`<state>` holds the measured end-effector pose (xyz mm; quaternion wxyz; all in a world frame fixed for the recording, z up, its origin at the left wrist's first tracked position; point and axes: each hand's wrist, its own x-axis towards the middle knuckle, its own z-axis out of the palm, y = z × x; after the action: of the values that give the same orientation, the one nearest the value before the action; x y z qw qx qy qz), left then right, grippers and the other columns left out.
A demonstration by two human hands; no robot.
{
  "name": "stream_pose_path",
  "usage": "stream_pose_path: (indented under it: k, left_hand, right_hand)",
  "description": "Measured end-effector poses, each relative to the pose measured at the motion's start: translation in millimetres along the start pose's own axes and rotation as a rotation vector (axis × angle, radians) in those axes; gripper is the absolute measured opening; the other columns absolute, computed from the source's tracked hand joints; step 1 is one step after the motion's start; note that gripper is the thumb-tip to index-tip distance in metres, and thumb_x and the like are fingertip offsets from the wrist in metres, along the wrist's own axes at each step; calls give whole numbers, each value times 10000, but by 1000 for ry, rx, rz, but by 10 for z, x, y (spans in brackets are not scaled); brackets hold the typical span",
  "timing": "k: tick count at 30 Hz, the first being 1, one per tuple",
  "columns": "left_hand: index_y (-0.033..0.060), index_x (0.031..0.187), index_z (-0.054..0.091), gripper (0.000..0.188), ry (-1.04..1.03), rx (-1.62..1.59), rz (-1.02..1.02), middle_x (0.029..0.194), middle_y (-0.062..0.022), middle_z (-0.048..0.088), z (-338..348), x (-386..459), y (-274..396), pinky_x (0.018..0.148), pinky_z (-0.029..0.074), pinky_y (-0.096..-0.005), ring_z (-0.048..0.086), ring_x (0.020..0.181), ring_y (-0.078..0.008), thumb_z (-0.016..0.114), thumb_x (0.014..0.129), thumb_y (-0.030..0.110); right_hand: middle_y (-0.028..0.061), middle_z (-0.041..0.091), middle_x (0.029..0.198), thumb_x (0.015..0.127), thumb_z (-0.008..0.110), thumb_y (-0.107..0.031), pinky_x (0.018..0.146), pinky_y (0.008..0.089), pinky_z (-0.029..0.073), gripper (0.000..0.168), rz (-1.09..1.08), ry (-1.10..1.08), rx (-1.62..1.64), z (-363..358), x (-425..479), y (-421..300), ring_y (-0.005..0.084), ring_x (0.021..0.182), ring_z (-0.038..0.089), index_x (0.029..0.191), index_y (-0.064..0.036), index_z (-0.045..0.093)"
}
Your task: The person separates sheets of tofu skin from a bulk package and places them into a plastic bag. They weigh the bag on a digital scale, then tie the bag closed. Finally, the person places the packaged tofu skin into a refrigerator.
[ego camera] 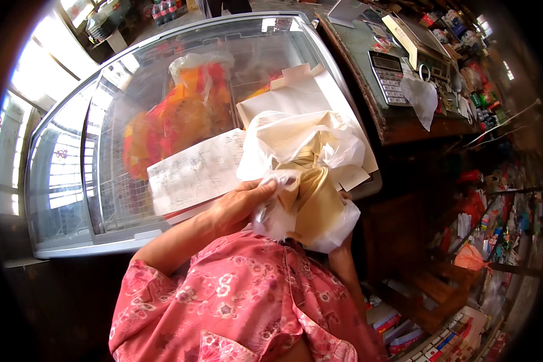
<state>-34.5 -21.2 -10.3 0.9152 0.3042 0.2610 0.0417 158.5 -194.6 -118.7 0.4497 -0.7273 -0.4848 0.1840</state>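
In front of my chest a beige, glossy folded bundle (317, 188) of soft sheet material sits in a crumpled white plastic bag (259, 151). My left hand (252, 195) pinches the bag's gathered plastic at the left, thumb on top. From the right, my right hand (343, 246) reaches under the bundle and supports it; most of that hand is hidden. Beyond the bag, a paper sheet with handwriting (199, 169) and an unfolded pale cardboard piece (294, 97) lie on the glass lid of a chest freezer (135, 68).
Orange and red packages (181, 113) show through the glass. At the right a wooden desk (359, 59) bears a calculator (387, 77) and loose papers. A wooden stool or chair (434, 285) and shelves of goods (502, 217) stand low right. Someone's dark-clothed legs (224, 7) appear at the top.
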Motion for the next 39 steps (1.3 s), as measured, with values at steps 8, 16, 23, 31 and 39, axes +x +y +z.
stream_pose_path:
  k: [8,16,23,31,39]
  left_hand:
    - [28,1206,466,437,126,24,376,983,-81,573,-332,17,566,726,499,-291,588,827,-160,514,772,17]
    - [-6,1190,467,409,147,-31,269,1002,-106,573,-523,369,512,778,485,-304,587,869,-189,476,781,-4]
    - [-12,1201,445,362,87,-167,334,1092,-117,556,-540,734,509,843,472,-333,577,950,-212,411,843,34]
    - [-39,1217,432,393,96,-104,369,1084,-144,562,-555,423,449,809,501,-351,587,939,-226,426,837,59]
    - [-4,1248,426,458,211,-23,454,1000,-127,573,-551,264,470,730,516,-312,596,858,-194,466,795,53]
  right_hand:
    - [69,541,1012,819,567,-320,772,271,462,474,31,52,991,668,765,-649,144,912,532,1143,10,465]
    - [106,597,1018,887,479,-189,720,300,503,321,391,398,886,451,1176,-266,177,845,596,1116,28,535]
    - [131,549,1070,893,467,-347,689,299,474,434,466,441,802,-234,1006,-414,202,914,572,1173,-17,429]
    - [153,571,905,764,655,-399,708,328,462,649,39,168,-484,119,873,-553,225,815,566,1183,56,458]
    - [110,593,702,876,550,-265,608,281,454,276,214,256,117,-304,883,-683,171,632,569,833,5,587]
